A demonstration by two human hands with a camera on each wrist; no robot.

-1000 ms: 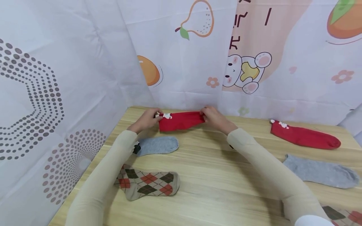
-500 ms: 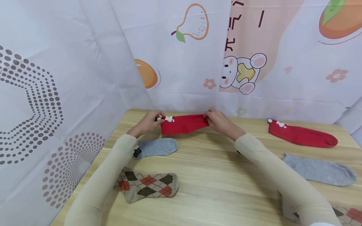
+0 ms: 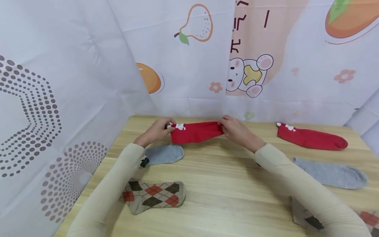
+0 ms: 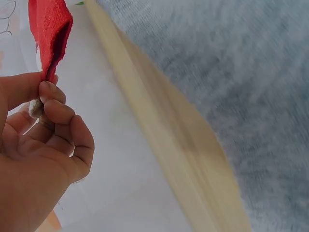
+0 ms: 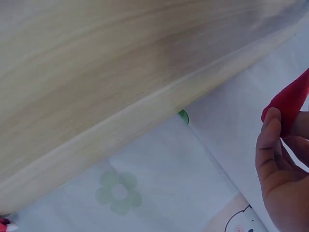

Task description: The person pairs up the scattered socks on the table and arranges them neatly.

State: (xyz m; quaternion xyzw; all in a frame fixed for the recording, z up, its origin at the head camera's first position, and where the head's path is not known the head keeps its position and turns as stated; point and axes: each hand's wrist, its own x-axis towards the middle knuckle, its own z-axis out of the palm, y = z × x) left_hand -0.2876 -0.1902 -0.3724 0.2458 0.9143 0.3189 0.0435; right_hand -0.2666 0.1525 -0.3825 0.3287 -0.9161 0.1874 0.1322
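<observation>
A red sock (image 3: pixel 196 132) with a white figure near its cuff stretches between both hands at the back of the table. My left hand (image 3: pixel 158 131) pinches the cuff corner between thumb and fingers; in the left wrist view the sock's opening (image 4: pixel 59 46) shows above the fingertips, with a small white pompom beneath them. The toe end is pinched by my right hand (image 3: pixel 238 132), and the right wrist view has the red tip (image 5: pixel 287 104) between thumb and fingers. Just in front of the left hand lies a grey sock (image 3: pixel 165 154), its cuff end partly behind the left wrist.
An argyle sock (image 3: pixel 155 196) lies nearer on the left. On the right are another red sock (image 3: pixel 314 137), another grey sock (image 3: pixel 331 173) and an argyle sock (image 3: pixel 306 215) partly hidden by the right forearm. A printed curtain (image 3: pixel 183 75) hangs along the wooden table's (image 3: pixel 231 197) back edge.
Both hands keep hold of the red sock, which has shifted slightly to the right and a little nearer. The head view has turned slightly, moving the background leftward.
</observation>
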